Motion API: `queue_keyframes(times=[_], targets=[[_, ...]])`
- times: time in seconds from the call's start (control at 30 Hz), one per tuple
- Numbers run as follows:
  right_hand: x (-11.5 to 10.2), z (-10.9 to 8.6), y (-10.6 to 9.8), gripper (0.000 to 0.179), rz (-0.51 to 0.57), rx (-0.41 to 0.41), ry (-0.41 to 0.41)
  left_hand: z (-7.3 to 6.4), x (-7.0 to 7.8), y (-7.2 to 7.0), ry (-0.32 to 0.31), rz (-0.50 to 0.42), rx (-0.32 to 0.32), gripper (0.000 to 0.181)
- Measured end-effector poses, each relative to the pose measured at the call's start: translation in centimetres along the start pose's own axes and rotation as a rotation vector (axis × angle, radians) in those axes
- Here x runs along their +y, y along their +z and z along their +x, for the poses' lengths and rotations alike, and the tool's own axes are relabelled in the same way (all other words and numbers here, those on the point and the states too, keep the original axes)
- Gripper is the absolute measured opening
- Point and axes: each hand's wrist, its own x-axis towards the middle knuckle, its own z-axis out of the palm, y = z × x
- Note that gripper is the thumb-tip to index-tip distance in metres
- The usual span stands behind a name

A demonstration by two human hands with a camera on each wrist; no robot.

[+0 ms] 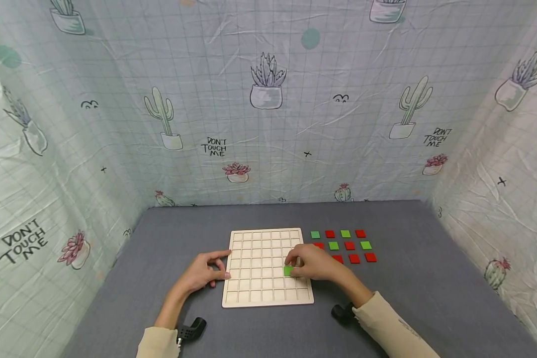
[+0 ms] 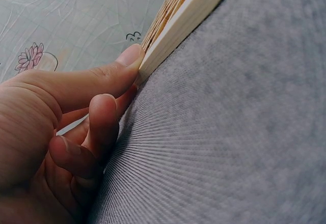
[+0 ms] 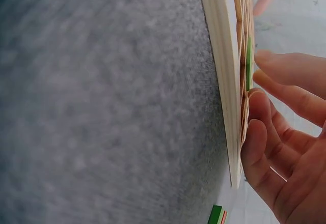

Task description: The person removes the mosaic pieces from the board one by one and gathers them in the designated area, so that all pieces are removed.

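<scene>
A light wooden grid board (image 1: 250, 285) lies on the grey table. My left hand (image 1: 202, 271) is at its left edge, thumb and index finger spread apart along the rim. In the left wrist view the thumb (image 2: 109, 79) touches the board's edge (image 2: 175, 38), and other fingers curl beneath. Over the right part of the grid, my right hand (image 1: 312, 262) holds a small green square tile (image 1: 288, 271) between thumb and index finger, at the grid's surface. The right wrist view shows this green tile (image 3: 249, 63) edge-on by the fingertips (image 3: 265, 58).
Right of the board, red tiles (image 1: 349, 245) and green tiles (image 1: 345, 233) lie in rows; my right hand partly covers some. A patterned cloth (image 1: 268, 129) stands behind and around the table (image 1: 188, 219). Black devices (image 1: 192, 329) are worn at both wrists.
</scene>
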Motion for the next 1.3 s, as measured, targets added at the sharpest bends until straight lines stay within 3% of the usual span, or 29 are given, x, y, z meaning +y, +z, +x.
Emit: queue_keyframes(times=[0.37, 1.3], targets=[[-0.5, 0.6, 0.0, 0.013, -0.026, -0.026, 0.014, 0.0, 0.2, 0.1, -0.031, 0.006, 0.012, 0.07], [-1.5, 0.4, -0.4, 0.018, -0.06, -0.043, 0.013, 0.0, 0.0, 0.1, -0.036, 0.015, 0.009, 0.07]])
